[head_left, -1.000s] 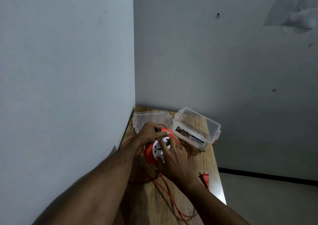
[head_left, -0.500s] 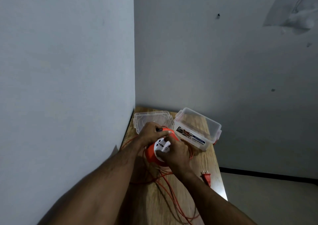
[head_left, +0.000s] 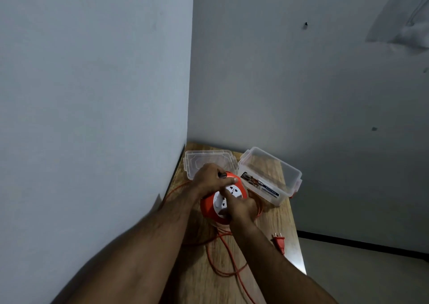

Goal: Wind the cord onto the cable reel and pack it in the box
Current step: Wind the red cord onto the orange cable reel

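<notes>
An orange cable reel (head_left: 207, 207) with a white socket face stands tilted on the wooden table (head_left: 274, 220). My left hand (head_left: 209, 178) grips its top edge by a small black knob. My right hand (head_left: 240, 207) curls over the white face and lower right rim of the reel. Loose orange cord (head_left: 226, 255) loops across the table toward me and ends in an orange plug (head_left: 279, 242) at the right edge. A clear plastic box (head_left: 270, 176) stands open behind the reel on the right.
The box's clear lid (head_left: 209, 158) lies flat at the back left, partly behind my left hand. Walls close the table in on the left and at the back. The table's right edge drops to a grey floor (head_left: 366, 278).
My right hand has slid round the reel's face from its lower side toward the right rim. The plug has shifted slightly up the table. My left hand keeps its grip.
</notes>
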A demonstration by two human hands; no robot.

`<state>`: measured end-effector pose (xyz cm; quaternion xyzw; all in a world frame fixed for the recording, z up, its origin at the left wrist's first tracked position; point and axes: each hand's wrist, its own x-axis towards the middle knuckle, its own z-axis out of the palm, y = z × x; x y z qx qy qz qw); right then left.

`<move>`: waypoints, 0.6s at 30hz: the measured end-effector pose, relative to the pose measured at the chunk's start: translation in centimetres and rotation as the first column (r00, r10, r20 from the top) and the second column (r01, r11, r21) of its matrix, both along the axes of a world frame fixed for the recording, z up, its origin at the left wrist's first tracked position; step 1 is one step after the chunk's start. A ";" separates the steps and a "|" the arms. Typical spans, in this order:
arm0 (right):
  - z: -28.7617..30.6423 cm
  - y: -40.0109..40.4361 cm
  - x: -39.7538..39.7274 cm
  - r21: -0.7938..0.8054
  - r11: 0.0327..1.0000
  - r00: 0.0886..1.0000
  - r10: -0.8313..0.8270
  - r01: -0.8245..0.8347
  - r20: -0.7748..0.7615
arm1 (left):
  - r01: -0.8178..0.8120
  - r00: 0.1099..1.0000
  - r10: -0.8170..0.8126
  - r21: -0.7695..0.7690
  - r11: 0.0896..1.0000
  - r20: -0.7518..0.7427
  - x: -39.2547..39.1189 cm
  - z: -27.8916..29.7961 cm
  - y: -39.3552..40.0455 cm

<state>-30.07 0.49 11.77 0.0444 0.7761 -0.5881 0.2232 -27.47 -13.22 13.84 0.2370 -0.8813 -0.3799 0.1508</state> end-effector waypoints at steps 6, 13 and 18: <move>0.7 -1.1 -0.2 -0.290 0.912 0.810 -0.073 0.290 0.582 | 0.025 1.000 -0.025 0.004 1.000 -0.010 0.1 -0.2 0.3; 1.4 2.3 1.5 0.180 0.956 0.650 0.289 -0.231 -0.703 | 0.035 0.999 -0.032 0.139 0.990 -0.029 0.6 -0.2 -0.3; 0.1 4.1 0.3 0.827 0.537 -0.098 0.825 -0.169 -0.556 | 0.045 0.998 -0.052 0.130 0.990 0.048 0.3 -0.5 -1.2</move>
